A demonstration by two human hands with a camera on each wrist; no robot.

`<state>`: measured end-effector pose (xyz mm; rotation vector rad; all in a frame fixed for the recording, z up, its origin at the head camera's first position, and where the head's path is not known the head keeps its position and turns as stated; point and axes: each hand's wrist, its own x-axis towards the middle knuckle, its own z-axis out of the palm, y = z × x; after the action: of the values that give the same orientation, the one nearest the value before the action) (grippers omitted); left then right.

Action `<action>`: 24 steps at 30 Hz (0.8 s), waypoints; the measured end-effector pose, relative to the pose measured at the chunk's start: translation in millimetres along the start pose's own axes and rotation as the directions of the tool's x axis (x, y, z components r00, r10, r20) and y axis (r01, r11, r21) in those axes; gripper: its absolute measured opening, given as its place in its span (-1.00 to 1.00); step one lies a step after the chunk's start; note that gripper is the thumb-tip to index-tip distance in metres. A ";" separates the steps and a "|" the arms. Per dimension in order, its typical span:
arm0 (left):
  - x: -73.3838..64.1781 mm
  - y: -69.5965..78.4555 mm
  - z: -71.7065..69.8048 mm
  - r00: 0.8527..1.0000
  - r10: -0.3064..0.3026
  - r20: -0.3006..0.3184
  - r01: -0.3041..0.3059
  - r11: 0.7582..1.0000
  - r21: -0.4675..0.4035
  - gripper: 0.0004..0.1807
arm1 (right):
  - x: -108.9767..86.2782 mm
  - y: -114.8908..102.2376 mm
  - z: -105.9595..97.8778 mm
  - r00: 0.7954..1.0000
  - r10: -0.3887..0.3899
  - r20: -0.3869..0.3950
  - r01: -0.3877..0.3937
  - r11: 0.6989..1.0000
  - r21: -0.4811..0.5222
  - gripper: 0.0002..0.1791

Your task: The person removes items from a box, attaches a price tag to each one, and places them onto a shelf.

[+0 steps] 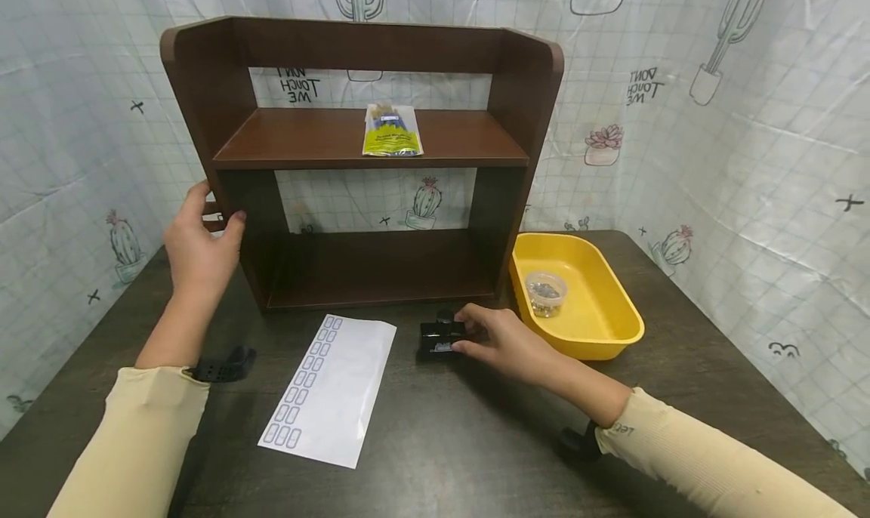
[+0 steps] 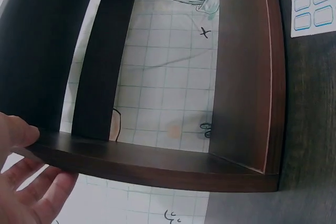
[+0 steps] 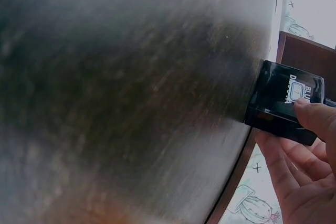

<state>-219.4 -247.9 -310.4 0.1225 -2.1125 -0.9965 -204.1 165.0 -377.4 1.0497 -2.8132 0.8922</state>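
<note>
A dark brown two-tier shelf [image 1: 381, 163] stands on the table. My left hand [image 1: 202, 246] grips its left side panel, thumb on the inner face and fingers around the outside, as the left wrist view also shows. In front of the shelf's lower right, my right hand [image 1: 499, 340] pinches a black square bottle [image 1: 438, 338] with a round cap. White lettering and a small sticker label mark the bottle's face in the right wrist view, where the thumb presses by the label. A yellow-green packet [image 1: 392, 131] lies on the upper shelf.
A white sheet of blue-outlined labels [image 1: 329, 393] lies on the table in front of the shelf, left of the bottle. To the right stands a yellow tray [image 1: 598, 299] holding a small clear tub [image 1: 546, 294] of small bits. Patterned sheeting hangs behind.
</note>
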 end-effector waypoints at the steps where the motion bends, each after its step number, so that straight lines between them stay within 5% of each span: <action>1: 0.1 -0.6 -0.2 1.000 0.008 -0.003 -0.008 1.000 0.004 -0.49 | 0.1 -0.3 0.2 1.000 -0.001 0.000 0.001 1.000 -0.001 -0.64; 24: 2.7 -6.3 0.3 0.998 0.055 -0.027 -0.054 0.998 0.036 -0.53 | 12.2 -5.5 3.6 0.999 -0.026 -0.031 0.026 1.000 0.005 -0.66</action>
<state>-222.9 -253.1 -313.3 0.0947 -2.0977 -0.9207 -209.5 152.5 -375.1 1.0620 -2.7672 0.9066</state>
